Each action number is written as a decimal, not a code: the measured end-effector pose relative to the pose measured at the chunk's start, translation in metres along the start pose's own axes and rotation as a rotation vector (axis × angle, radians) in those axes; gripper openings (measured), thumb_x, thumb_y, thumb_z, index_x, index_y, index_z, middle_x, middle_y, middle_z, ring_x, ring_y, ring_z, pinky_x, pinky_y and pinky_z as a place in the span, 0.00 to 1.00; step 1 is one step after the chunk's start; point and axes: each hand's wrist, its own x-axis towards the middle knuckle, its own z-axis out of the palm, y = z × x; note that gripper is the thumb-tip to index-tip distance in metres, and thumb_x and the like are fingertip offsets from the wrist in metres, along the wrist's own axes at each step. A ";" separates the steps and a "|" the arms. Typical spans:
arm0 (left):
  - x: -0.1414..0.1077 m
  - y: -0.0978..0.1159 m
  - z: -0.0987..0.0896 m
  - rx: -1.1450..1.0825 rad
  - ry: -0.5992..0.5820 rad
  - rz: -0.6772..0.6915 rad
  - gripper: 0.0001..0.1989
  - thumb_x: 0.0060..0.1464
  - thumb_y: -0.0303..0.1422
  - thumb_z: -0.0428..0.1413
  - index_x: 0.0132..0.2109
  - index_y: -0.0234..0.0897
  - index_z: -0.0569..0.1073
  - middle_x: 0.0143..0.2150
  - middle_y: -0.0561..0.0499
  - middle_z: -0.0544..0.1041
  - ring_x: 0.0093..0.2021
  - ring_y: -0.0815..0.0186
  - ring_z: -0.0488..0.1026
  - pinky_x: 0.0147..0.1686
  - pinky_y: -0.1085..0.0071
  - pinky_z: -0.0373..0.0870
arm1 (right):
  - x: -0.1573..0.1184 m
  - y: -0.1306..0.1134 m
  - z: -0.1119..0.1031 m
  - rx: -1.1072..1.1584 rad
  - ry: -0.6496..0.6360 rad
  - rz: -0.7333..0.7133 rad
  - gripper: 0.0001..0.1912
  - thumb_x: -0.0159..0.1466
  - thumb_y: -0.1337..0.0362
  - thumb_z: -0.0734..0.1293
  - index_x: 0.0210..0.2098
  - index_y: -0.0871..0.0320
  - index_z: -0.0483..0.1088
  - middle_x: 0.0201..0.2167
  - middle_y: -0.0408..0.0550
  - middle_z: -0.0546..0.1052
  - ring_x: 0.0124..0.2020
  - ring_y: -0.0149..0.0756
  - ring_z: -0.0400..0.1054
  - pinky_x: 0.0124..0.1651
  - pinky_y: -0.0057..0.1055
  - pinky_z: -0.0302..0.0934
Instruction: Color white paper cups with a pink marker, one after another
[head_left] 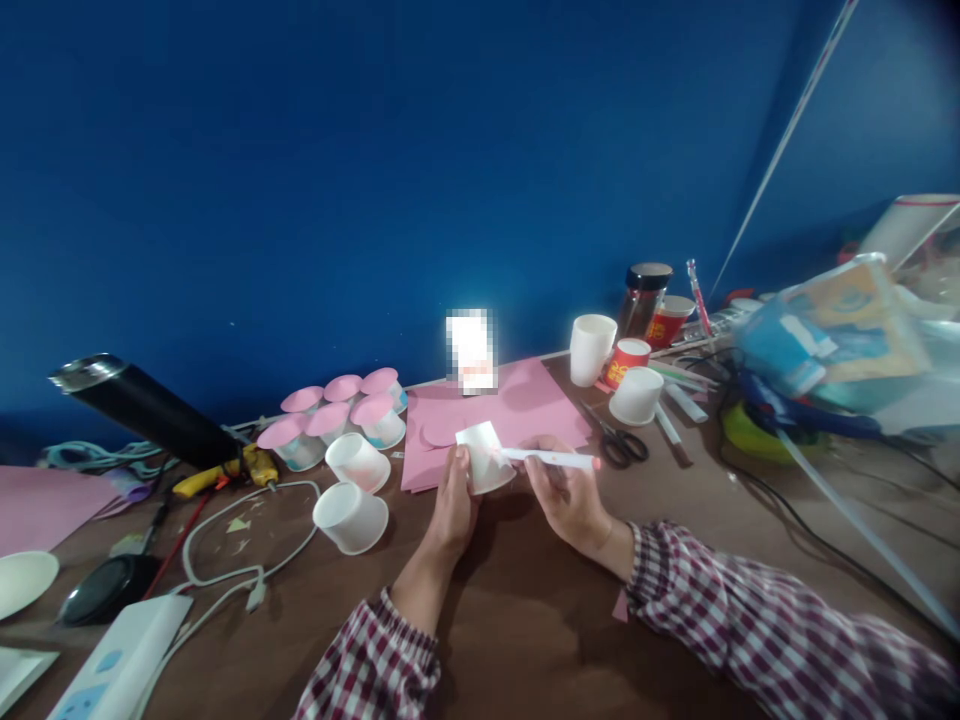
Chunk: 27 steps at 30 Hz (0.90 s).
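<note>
A small white paper cup [484, 462] is tilted in my left hand [454, 500], whose fingers are closed round its left side. My right hand [566, 495] grips a white marker [551, 458] with an orange-pink end pointing right; its tip meets the cup's right side. Pink paper sheets [517, 395] lie just behind the cup, with a pink round piece [442, 430] on them. Two white cups, one [351, 520] in front of the other [358, 463], stand left of my left hand.
Several pink-topped cups [379, 420] stand back left, near a black tumbler [142, 410] and cables. Scissors [624, 445], a white cup [636, 396], red cups [628, 362] and a dark-lidded jar [643, 300] are at right. A power strip [124, 660] lies front left.
</note>
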 end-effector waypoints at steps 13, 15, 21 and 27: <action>0.000 0.007 0.005 -0.082 0.116 -0.135 0.29 0.54 0.54 0.59 0.48 0.32 0.75 0.44 0.42 0.82 0.51 0.52 0.77 0.54 0.58 0.71 | -0.010 0.009 0.001 0.029 -0.033 -0.001 0.07 0.71 0.62 0.61 0.42 0.56 0.70 0.34 0.49 0.77 0.33 0.37 0.73 0.37 0.31 0.69; -0.001 0.006 0.004 -0.083 0.079 -0.105 0.28 0.55 0.53 0.59 0.48 0.32 0.74 0.46 0.40 0.81 0.53 0.51 0.76 0.55 0.57 0.70 | -0.009 0.007 0.000 0.011 -0.029 -0.009 0.07 0.71 0.61 0.61 0.42 0.55 0.70 0.33 0.49 0.77 0.32 0.37 0.73 0.36 0.31 0.68; -0.002 0.005 0.004 -0.047 0.019 -0.032 0.25 0.58 0.50 0.57 0.51 0.34 0.74 0.48 0.41 0.81 0.55 0.52 0.75 0.57 0.57 0.69 | -0.003 -0.002 -0.001 -0.033 -0.038 -0.009 0.07 0.71 0.61 0.60 0.39 0.54 0.68 0.26 0.46 0.73 0.25 0.35 0.67 0.30 0.30 0.65; -0.003 0.006 0.006 -0.008 0.000 0.003 0.19 0.57 0.46 0.60 0.47 0.36 0.73 0.46 0.43 0.80 0.49 0.55 0.77 0.52 0.59 0.72 | -0.003 -0.003 -0.002 -0.052 -0.030 0.000 0.06 0.70 0.62 0.61 0.39 0.55 0.68 0.30 0.47 0.76 0.29 0.36 0.71 0.33 0.31 0.67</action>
